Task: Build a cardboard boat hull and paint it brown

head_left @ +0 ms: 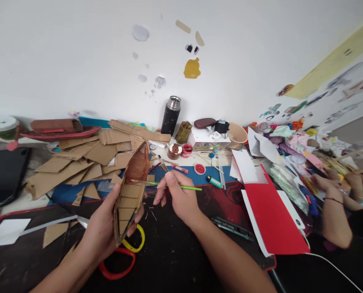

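My left hand [103, 219] grips a small cardboard boat hull [131, 199], held up on end with its hollow inside toward me. Reddish-brown paint covers the upper part of that inside; bare cardboard with dark cross lines shows lower down. Between the fingers of my right hand [181, 197] is a paintbrush with a green handle [191, 188], its tip against the inside of the hull near the paint's edge. Beyond the hands stand a brown paint pot [175, 151] and a pot of red paint [186, 150]. Scissors with red and yellow handles [117, 264] lie below the hull.
Cardboard scraps [74, 162] are heaped at the left, before a finished-looking red boat [60, 131]. A black flask [171, 116] stands by the wall. Red paper [276, 219], a cutter knife [233, 228] and a glue stick [214, 182] lie rightward. Another person's arm [335, 215] reaches in at far right.
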Demonstrator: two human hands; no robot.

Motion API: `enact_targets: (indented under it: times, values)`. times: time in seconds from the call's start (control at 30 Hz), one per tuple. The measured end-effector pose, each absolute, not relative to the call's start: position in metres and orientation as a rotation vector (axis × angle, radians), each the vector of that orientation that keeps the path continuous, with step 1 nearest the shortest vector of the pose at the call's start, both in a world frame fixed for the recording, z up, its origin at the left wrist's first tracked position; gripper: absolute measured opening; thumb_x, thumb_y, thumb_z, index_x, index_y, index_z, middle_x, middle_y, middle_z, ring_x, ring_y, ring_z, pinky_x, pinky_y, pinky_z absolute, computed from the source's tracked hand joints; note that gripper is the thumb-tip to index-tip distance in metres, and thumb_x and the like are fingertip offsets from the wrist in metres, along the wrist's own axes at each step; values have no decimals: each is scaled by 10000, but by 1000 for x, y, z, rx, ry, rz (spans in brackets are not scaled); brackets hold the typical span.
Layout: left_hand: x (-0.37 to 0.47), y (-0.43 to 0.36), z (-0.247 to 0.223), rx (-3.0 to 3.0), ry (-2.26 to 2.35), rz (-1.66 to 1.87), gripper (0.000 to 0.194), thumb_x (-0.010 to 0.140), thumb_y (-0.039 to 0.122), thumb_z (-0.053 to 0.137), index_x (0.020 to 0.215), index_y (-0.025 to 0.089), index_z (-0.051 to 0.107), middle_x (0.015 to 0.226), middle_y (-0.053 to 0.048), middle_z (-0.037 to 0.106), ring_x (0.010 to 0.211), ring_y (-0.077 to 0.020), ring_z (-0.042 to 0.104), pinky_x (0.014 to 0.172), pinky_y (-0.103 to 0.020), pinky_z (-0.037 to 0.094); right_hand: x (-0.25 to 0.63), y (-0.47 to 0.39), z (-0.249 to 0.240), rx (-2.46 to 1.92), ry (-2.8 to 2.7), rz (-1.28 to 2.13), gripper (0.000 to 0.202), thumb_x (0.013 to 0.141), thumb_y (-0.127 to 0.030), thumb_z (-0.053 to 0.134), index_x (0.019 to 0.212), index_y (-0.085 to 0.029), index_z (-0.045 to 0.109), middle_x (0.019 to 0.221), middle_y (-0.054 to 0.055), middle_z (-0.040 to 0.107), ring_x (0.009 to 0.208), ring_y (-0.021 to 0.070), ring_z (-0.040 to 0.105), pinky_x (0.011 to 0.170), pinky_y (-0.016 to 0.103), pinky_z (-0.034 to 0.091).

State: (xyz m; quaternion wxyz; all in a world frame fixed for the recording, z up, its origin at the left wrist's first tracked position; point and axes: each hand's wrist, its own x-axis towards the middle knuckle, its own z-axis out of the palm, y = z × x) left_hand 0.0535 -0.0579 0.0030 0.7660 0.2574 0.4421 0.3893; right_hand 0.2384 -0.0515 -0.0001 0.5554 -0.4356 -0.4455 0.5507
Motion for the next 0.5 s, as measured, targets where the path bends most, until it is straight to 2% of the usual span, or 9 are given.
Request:
enact_targets:
  times: [0.1, 0.3, 0.5]
  values:
    - [52, -58, 2, 543, 992, 864, 632, 858, 766, 711, 1071, 171, 735, 518, 7, 605, 354, -151, 474, 322, -229, 381, 238, -51, -1, -1030, -1077, 1308, 599, 995, -777, 644, 807, -209, 674, 573, -5, 673, 479, 145, 674, 432, 206, 471]
    - [53, -58, 1, 510, 1012, 877, 532, 902, 715, 692, 923, 184, 718, 526, -25, 638, 355, -150, 490, 320, -225, 378, 244, -53, -3, -1063, -1054, 1310, 604, 990, -783, 646, 796, -211, 659, 560, -3, 673, 471, 147, 669, 425, 203, 462]
    - [56, -57, 2, 514, 1010, 843, 647, 816, 770, 740, 1044, 164, 744, 489, -5, 601, 368, -157, 482, 326, -225, 384, 236, -51, -4, -1002, -1062, 1320, 582, 1003, -757, 657, 807, -209, 677, 555, -23, 655, 455, 135, 666, 427, 197, 458]
